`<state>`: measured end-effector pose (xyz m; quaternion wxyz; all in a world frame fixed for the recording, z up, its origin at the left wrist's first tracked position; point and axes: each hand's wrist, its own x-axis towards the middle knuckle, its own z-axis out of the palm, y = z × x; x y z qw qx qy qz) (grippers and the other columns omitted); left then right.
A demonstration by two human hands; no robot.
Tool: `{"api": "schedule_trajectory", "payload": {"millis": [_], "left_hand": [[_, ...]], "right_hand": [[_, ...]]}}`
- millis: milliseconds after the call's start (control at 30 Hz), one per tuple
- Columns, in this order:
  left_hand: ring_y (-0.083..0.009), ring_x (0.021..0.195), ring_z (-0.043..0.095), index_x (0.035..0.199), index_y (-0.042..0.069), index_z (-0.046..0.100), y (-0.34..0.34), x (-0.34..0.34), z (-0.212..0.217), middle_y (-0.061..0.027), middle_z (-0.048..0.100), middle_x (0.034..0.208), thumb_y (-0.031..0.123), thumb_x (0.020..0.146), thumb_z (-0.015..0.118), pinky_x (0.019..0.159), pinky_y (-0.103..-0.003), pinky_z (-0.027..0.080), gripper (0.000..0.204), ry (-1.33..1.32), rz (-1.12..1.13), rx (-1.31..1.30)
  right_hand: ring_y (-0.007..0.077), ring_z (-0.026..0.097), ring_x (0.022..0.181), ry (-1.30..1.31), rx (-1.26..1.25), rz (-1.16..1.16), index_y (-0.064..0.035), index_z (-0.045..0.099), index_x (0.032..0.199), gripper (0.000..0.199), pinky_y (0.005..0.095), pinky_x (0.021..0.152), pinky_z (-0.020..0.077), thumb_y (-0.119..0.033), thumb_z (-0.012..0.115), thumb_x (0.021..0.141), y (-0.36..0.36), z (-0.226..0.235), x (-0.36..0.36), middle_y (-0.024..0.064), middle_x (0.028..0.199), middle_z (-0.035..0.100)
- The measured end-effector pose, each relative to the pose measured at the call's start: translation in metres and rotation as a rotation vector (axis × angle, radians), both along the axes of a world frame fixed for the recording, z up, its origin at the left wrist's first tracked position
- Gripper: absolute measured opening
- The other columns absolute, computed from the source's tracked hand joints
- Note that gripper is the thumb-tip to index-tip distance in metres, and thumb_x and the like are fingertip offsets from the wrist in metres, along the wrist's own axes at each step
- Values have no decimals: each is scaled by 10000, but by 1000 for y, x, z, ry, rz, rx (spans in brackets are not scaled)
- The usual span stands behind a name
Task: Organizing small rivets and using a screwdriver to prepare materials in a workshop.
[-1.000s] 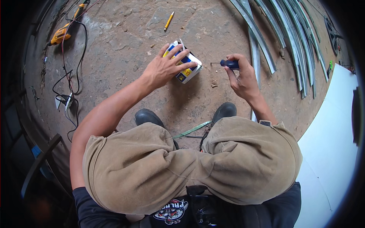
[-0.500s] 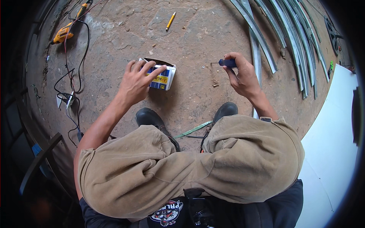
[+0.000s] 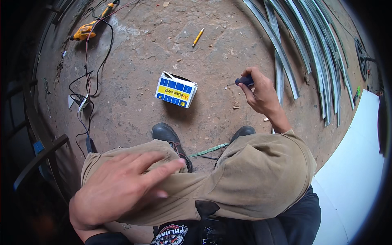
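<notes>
A screwdriver [image 3: 246,80] with a dark blue handle and thin shaft is in my right hand [image 3: 263,92], its tip pointing left above the ground. Beside the tip lies a small pale metal piece [image 3: 226,88]. My left hand [image 3: 122,183] is raised above my left thigh, slightly blurred, fingers stretched apart with nothing in them. In front of my boots stands a small blue, white and yellow cardboard box [image 3: 175,90], apart from both hands. Its top flap is partly lifted; whatever lies inside is hidden.
A yellow pencil [image 3: 198,37] lies beyond the box. At the far left are a yellow corded power tool [image 3: 90,30] and tangled cables [image 3: 97,73]. Long metal profiles [image 3: 316,57] lie at the right, with a white sheet [image 3: 347,171] nearer me. A green strap [image 3: 209,150] runs between my boots.
My left hand has let go of the box and come back over my thigh. The box now stands free. My right hand still holds the screwdriver, and the view has shifted slightly.
</notes>
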<state>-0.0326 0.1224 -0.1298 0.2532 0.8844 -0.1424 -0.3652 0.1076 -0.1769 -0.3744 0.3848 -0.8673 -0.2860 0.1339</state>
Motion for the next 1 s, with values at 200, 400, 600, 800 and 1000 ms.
{"api": "schedule_trajectory", "payload": {"millis": [200, 400, 600, 800, 1000], "left_hand": [[-303, 962, 630, 1330, 143, 571, -16, 22, -12, -120, 635, 1067, 512, 816, 697, 847, -407, 493, 645, 85, -116, -10], [-288, 966, 627, 1352, 140, 543, -12, 18, -20, -111, 631, 1042, 581, 853, 637, 867, -406, 487, 672, 168, -193, -112], [-283, 974, 623, 1358, 147, 536, -9, 13, -15, -94, 626, 1028, 590, 864, 617, 882, -403, 486, 668, 187, -197, -93], [-280, 966, 625, 1355, 147, 537, -8, 11, -16, -88, 622, 1016, 586, 861, 623, 872, -403, 490, 666, 181, -201, -96], [-282, 962, 623, 1359, 149, 535, -9, 12, -13, -91, 618, 1010, 585, 860, 624, 867, -400, 493, 669, 162, -191, -108]], "right_hand": [[326, 643, 762, -36, 12, -11, -48, 521, 1047, 286, 391, 653, 503, -32, 704, 828, -12, 1, -11, 160, 856, 618], [329, 642, 762, -73, 91, -1, -47, 524, 1045, 282, 391, 652, 505, -27, 703, 828, -2, 4, -13, 159, 859, 620], [248, 679, 820, -45, 1, 41, -25, 509, 1075, 293, 333, 705, 537, 11, 695, 852, -6, -19, -16, 141, 918, 643], [246, 678, 815, 15, -45, -3, -22, 504, 1080, 297, 330, 702, 541, 13, 693, 853, -3, -12, -16, 141, 912, 639], [320, 644, 767, -26, 122, -33, -47, 526, 1060, 285, 386, 662, 512, -34, 697, 832, 1, -10, -17, 163, 880, 618]]}}
